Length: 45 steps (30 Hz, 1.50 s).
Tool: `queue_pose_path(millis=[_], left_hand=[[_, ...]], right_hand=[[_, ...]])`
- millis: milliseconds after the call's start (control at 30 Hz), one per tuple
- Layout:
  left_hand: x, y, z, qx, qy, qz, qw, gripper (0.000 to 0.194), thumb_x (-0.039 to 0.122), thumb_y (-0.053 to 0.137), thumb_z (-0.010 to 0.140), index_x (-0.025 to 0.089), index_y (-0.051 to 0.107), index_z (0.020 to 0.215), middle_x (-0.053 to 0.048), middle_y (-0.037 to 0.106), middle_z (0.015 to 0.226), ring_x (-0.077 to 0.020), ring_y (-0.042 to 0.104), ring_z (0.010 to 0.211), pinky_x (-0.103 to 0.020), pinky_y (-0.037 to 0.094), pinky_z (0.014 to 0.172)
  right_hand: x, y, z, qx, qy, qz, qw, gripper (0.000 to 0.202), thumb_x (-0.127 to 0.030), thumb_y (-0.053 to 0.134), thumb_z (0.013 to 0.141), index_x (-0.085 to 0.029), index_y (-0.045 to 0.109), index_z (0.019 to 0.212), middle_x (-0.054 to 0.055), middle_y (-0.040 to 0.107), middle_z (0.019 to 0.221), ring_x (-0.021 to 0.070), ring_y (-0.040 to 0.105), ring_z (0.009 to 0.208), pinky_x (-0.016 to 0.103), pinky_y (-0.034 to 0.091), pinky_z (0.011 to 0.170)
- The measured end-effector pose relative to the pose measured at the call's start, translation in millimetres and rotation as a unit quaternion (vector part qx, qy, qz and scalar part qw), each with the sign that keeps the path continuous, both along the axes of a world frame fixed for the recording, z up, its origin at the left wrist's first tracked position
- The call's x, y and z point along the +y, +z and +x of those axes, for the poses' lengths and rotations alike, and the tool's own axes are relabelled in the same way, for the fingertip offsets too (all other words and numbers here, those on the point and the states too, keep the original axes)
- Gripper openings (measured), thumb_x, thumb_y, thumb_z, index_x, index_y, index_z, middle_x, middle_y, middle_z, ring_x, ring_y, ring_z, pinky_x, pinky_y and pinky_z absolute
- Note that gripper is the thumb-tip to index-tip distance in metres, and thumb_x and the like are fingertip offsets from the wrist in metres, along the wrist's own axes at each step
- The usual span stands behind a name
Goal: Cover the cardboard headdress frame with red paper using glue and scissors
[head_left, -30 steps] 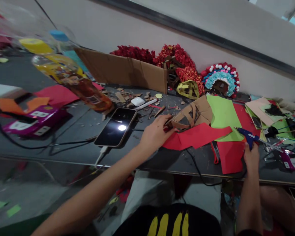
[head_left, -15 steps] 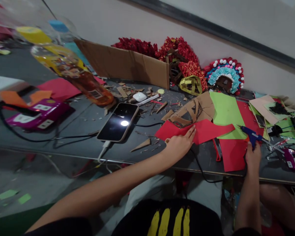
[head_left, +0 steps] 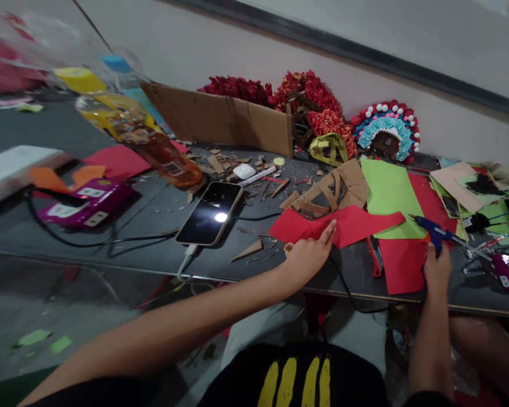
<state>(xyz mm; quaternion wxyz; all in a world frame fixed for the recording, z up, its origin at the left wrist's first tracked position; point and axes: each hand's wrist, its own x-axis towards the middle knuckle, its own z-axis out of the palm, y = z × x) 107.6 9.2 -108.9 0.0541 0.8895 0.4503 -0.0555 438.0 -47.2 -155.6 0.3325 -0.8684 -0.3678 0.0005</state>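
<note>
My left hand (head_left: pixel 310 254) presses its extended fingertips on a red paper piece (head_left: pixel 352 223) that lies along the lower edge of a cardboard frame (head_left: pixel 358 180) with curved strips. Its other fingers are partly curled, and nothing is gripped. In my right hand (head_left: pixel 438 268) is a blue glue gun (head_left: pixel 436 232), its nozzle pointing left near the right tip of the red piece. Light green paper (head_left: pixel 388 189) lies beneath that tip, with another red sheet (head_left: pixel 402 265) just below it.
A phone (head_left: pixel 210 213), an orange-brown drink bottle (head_left: pixel 152 144) and a purple power strip (head_left: pixel 89 203) are at left. A cardboard panel (head_left: pixel 233 121) and flowered headpieces (head_left: pixel 385 133) stand against the wall. Scraps (head_left: pixel 248 249) and black cables lie on the table.
The camera view has shifted slightly, so things at left appear farther right. My left hand stays on the red piece and my right hand still holds the glue gun, both nearly still.
</note>
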Motion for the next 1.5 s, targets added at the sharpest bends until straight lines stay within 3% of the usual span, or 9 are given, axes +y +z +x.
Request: queue_pose_path(millis=[233, 400, 567, 867, 967, 1033, 1200, 1367, 1500], left_hand=[[-7, 11.8, -16, 0.12, -0.021, 0.012, 0.992, 0.061, 0.007, 0.029, 0.084, 0.02, 0.028, 0.144, -0.015, 0.008, 0.151, -0.0288, 0.068, 0.07, -0.048, 0.056, 0.049], [-8, 12.4, -26, 0.089, 0.018, 0.006, 0.996, 0.053, 0.024, 0.029, 0.092, 0.018, 0.028, 0.144, -0.022, 0.018, 0.149, -0.0282, 0.068, 0.069, -0.043, 0.056, 0.051], [-13, 9.5, -34, 0.084, 0.03, 0.015, 0.996, 0.054, 0.025, 0.025, 0.092, 0.014, 0.024, 0.145, -0.025, 0.018, 0.148, -0.0256, 0.068, 0.063, -0.04, 0.055, 0.051], [-14, 1.4, -47, 0.023, 0.039, 0.008, 0.999, 0.052, 0.026, 0.029, 0.092, 0.019, 0.033, 0.143, -0.021, 0.028, 0.147, -0.0264, 0.068, 0.065, -0.044, 0.055, 0.055], [-11, 6.5, -58, -0.018, 0.015, 0.014, 1.0, 0.046, 0.028, 0.029, 0.092, 0.025, 0.047, 0.135, -0.013, 0.039, 0.144, -0.0254, 0.068, 0.072, -0.04, 0.054, 0.058], [-6, 13.5, -65, -0.048, 0.056, 0.045, 0.996, 0.044, 0.03, 0.028, 0.093, 0.028, 0.051, 0.131, -0.01, 0.047, 0.139, -0.0243, 0.069, 0.075, -0.036, 0.053, 0.058], [17, 22.4, -86, -0.125, 0.256, 0.08, 0.955, 0.053, 0.049, 0.036, 0.088, 0.021, 0.047, 0.133, -0.013, 0.063, 0.12, -0.0256, 0.067, 0.082, -0.03, 0.046, 0.058], [30, -1.0, -91, -0.31, 0.258, -0.114, 0.908, 0.047, 0.057, 0.043, 0.08, 0.016, 0.064, 0.089, -0.002, 0.064, 0.068, -0.0162, 0.056, 0.058, -0.023, 0.038, 0.051], [16, -16.3, -75, -0.448, 0.241, -0.22, 0.832, 0.044, 0.055, 0.048, 0.078, 0.014, 0.063, 0.08, 0.0, 0.061, 0.067, -0.0143, 0.053, 0.06, -0.023, 0.04, 0.053]], right_hand=[[0, 0.5, 0, -0.001, -0.008, -0.006, 1.0, 0.058, -0.053, 0.038, 0.078, -0.011, 0.058, 0.113, 0.015, 0.066, 0.089, 0.0278, 0.058, 0.08, 0.037, 0.041, 0.074], [0, 0.7, -2, 0.005, -0.004, 0.005, 1.0, 0.06, -0.055, 0.038, 0.078, -0.011, 0.058, 0.113, 0.015, 0.066, 0.089, 0.0271, 0.058, 0.079, 0.036, 0.041, 0.073], [-1, 1.6, -2, -0.006, -0.007, -0.008, 1.0, 0.058, -0.053, 0.038, 0.078, -0.012, 0.058, 0.114, 0.016, 0.066, 0.093, 0.029, 0.058, 0.084, 0.038, 0.041, 0.076], [-1, 1.3, -1, -0.012, 0.001, -0.007, 1.0, 0.055, -0.053, 0.037, 0.079, -0.012, 0.059, 0.109, 0.015, 0.066, 0.09, 0.0278, 0.058, 0.082, 0.036, 0.041, 0.072], [-1, 2.9, -2, -0.009, -0.004, -0.004, 1.0, 0.055, -0.052, 0.038, 0.078, -0.013, 0.059, 0.11, 0.014, 0.066, 0.09, 0.0274, 0.058, 0.082, 0.036, 0.041, 0.073], [-1, 3.4, -3, -0.005, -0.006, 0.0, 1.0, 0.055, -0.052, 0.039, 0.078, -0.013, 0.059, 0.111, 0.014, 0.066, 0.091, 0.0279, 0.058, 0.084, 0.036, 0.042, 0.074], [1, -2.3, -5, -0.063, 0.023, 0.018, 0.998, 0.054, -0.048, 0.041, 0.077, -0.009, 0.059, 0.11, 0.019, 0.061, 0.102, 0.0308, 0.054, 0.098, 0.042, 0.04, 0.087], [-1, 1.0, -4, -0.079, 0.037, 0.067, 0.994, 0.052, -0.045, 0.046, 0.079, -0.008, 0.054, 0.115, 0.017, 0.056, 0.102, 0.028, 0.05, 0.099, 0.044, 0.039, 0.092], [-9, 26.7, -32, -0.14, 0.01, 0.136, 0.981, 0.043, -0.044, 0.045, 0.083, -0.012, 0.056, 0.11, 0.017, 0.054, 0.104, 0.0269, 0.05, 0.101, 0.041, 0.042, 0.09]])
